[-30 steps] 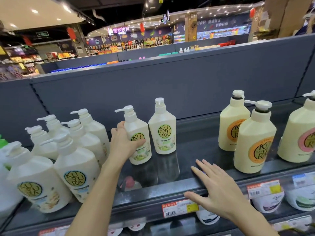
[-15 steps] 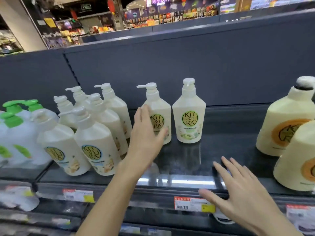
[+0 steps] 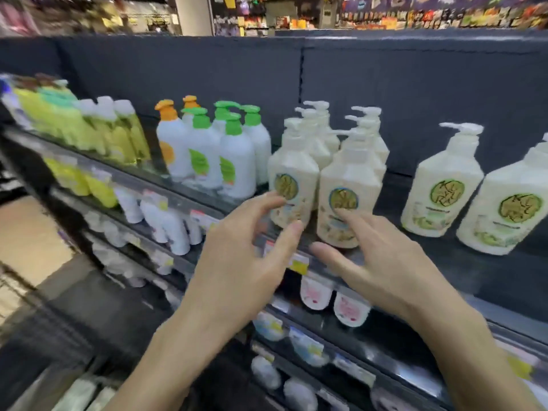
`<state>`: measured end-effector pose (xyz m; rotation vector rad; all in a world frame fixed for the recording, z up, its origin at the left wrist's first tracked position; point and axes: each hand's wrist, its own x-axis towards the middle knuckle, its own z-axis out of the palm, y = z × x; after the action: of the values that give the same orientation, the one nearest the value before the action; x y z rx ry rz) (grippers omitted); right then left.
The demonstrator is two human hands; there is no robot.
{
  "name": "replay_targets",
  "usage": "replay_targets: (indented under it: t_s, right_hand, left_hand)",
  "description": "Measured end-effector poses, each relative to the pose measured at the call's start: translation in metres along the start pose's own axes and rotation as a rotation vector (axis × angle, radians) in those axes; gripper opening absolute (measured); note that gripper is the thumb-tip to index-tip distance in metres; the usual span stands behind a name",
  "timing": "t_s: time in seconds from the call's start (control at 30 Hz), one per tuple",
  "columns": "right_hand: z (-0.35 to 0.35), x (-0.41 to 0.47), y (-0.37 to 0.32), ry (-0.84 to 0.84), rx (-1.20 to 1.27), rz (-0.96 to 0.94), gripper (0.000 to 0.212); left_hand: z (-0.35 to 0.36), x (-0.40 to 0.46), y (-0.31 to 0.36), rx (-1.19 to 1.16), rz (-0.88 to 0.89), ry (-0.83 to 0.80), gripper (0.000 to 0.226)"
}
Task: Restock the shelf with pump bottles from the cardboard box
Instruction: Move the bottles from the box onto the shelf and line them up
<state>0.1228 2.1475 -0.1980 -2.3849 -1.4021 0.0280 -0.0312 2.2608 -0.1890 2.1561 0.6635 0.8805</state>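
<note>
Both hands are empty, fingers spread, and reach toward the front of the top shelf (image 3: 421, 262). The left hand (image 3: 237, 259) hovers before the front-left cream bottle (image 3: 292, 176), fingertips near or touching its label; blur prevents telling which. The right hand (image 3: 382, 262) is just below and before the neighbouring front bottle (image 3: 348, 191), not clamped on it. Behind these two stand further cream pump bottles (image 3: 367, 134) in close rows. Well to the right, two like bottles (image 3: 444, 185) with green labels stand apart from the cluster, with bare shelf between the groups. To the left stand white bottles with green and orange pumps (image 3: 207, 152) and, farther left, yellow bottles (image 3: 118, 134). The cardboard box is not in view. Judged from this arrangement, the restocking is partly done: one block is filled several deep, while the gap beside the green-label pair has room for more. The step in hand appears to be straightening or pushing back the front bottles; fetching further stock from the box likely remains.
</note>
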Motion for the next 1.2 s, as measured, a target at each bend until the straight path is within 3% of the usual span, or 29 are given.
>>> replay_targets:
  t_s: [0.23,0.37,0.53,0.63,0.83,1.13,1.2]
  right_hand:
    - [0.065,0.026,-0.168,-0.147,0.069,-0.291,0.091]
    - [0.138,0.051,-0.248,-0.28,0.103,-0.435,0.08]
    - [0.269,0.091,-0.327,-0.549,0.072,-0.591,0.057]
    - [0.355,0.113,-0.371,-0.721,-0.029,-0.727,0.068]
    - [0.548,0.134,-0.443,-0.996,-0.209,-0.966,0.066]
    - [0.788,0.122,-0.477,-1.157,-0.423,-1.171,0.068]
    - [0.827,0.12,-0.486,-1.138,-0.446,-1.241,0.066]
  left_hand:
    - [-0.136,-0.072,-0.114,0.25,-0.297,0.184,0.051]
    - [-0.186,-0.119,-0.18,0.326,-0.547,0.197,0.056]
    - [-0.22,-0.173,-0.278,0.244,-0.923,0.298,0.066]
    - [-0.221,-0.2,-0.343,0.141,-1.159,0.416,0.063]
    - [-0.176,-0.245,-0.477,-0.077,-1.483,0.708,0.061]
    - [-0.102,-0.298,-0.651,-0.409,-1.805,1.137,0.015]
    - [-0.088,-0.3,-0.687,-0.523,-1.807,1.259,0.017]
